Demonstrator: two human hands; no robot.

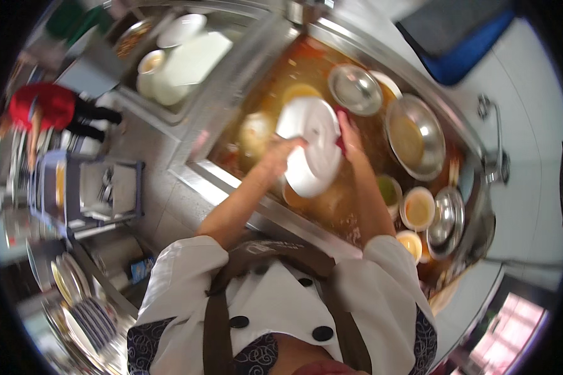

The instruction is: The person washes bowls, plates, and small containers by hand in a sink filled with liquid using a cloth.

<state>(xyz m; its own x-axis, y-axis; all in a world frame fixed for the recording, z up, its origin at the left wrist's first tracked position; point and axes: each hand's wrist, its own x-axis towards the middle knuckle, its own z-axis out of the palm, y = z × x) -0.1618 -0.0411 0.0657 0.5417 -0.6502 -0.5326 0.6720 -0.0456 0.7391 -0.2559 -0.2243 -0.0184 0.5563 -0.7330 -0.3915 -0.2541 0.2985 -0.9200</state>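
Note:
A white oval dish [312, 145] is held tilted over a steel sink basin full of murky orange-brown water. My left hand [277, 154] grips its left edge, the thumb on its surface. At the opposite edge is my right hand [349, 133], with a dark red cloth or pad, partly hidden, between it and the dish. Beyond the dish floats a steel bowl [355, 89], with a larger steel bowl [415, 137] holding liquid to the right. Small white bowls [419, 208] with liquid stand near my right forearm. A blurred pale round dish [257, 133] lies in the water at left.
A second sink compartment [180, 112] at upper left holds white dishes [197, 61]. A faucet [495, 168] is on the right wall. More steel bowls [445, 222] sit at the basin's right corner. On the left, a person in red [44, 105] stands beside a grey-blue cart [87, 187].

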